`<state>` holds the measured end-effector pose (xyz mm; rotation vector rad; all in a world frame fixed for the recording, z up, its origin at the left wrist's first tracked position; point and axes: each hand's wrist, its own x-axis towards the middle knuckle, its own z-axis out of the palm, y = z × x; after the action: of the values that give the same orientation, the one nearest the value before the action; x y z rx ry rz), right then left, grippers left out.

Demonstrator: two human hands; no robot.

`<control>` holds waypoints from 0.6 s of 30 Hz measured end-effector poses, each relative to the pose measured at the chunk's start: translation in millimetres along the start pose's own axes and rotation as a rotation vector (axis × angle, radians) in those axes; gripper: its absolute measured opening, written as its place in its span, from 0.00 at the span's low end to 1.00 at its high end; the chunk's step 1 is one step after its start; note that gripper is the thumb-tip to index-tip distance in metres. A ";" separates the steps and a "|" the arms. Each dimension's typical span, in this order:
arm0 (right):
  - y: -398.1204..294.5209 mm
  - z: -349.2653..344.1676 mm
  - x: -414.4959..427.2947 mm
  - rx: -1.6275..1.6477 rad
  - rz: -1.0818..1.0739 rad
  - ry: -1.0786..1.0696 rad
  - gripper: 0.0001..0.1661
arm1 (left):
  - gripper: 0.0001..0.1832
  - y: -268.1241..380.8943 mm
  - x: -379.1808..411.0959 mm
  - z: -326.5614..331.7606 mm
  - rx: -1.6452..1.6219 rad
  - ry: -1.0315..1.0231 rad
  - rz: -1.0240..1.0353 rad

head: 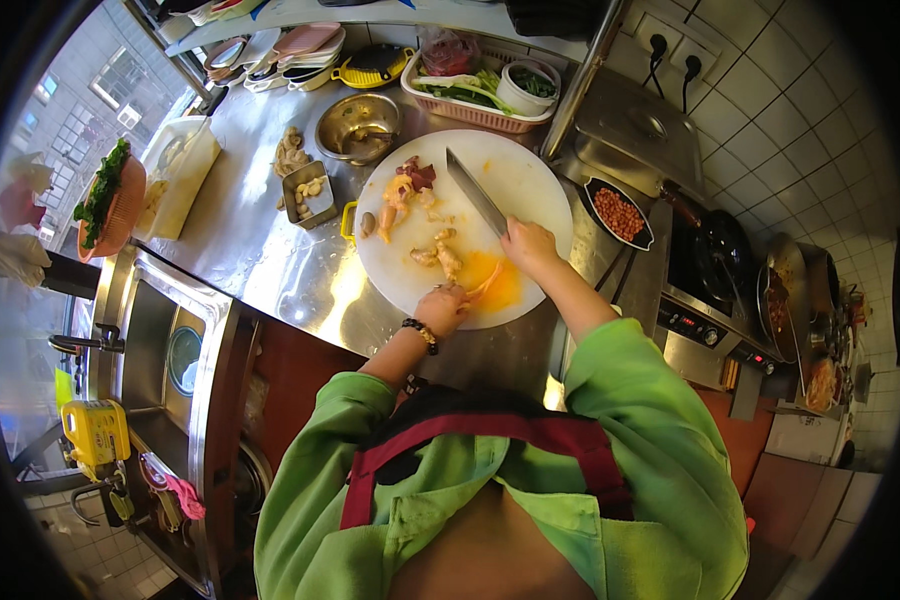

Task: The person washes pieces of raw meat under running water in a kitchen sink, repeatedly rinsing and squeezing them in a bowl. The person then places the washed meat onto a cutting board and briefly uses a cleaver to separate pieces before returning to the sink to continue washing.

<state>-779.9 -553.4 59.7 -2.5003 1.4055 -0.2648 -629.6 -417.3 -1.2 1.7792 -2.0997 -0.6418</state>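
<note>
My right hand (529,244) grips the handle of a kitchen knife (471,187), whose broad blade points away over a round white cutting board (532,165). Near the board's front edge, the curled fingers of my left hand (441,309) hold the end of a thin pinkish strip of raw meat (487,283). That strip lies in a wet orange-yellow stain. Pieces of ginger root (446,259) lie just beyond my left hand. Farther up the board are yellowish raw poultry pieces (396,196) and a dark red piece of offal (420,174).
A metal container of garlic cloves (307,193) and a steel bowl (358,124) stand left of the board. Behind it is a vegetable basket (487,116). Right are a dish of peanuts (618,215) and a black wok (720,251); a sink (161,315) lies left.
</note>
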 end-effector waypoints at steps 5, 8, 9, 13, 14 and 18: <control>31.8 -20.6 -47.8 0.122 0.113 -0.132 0.11 | 0.09 -7.8 2.5 -19.1 -1.128 -0.048 -0.326; 36.8 -44.7 -77.4 0.612 0.343 -0.167 0.08 | 0.07 8.9 19.8 -44.4 -1.510 -0.089 -0.215; 42.3 -45.9 -83.4 0.733 0.367 -0.116 0.07 | 0.08 21.7 26.5 -59.0 -1.562 -0.116 -0.205; 51.4 -51.0 -100.3 1.070 0.450 0.036 0.05 | 0.15 45.6 59.7 -92.0 -1.530 -0.212 -0.092; 51.5 -53.6 -101.7 1.072 0.444 0.066 0.05 | 0.16 49.1 67.6 -99.1 -1.445 -0.194 -0.086; 47.1 -65.9 -109.9 0.947 0.439 0.151 0.06 | 0.21 52.3 82.2 -79.3 -0.912 -0.182 -0.071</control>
<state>-893.2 -491.7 104.1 -1.4042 1.3792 -0.8078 -647.9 -502.1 89.7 1.2787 -1.4285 -1.5157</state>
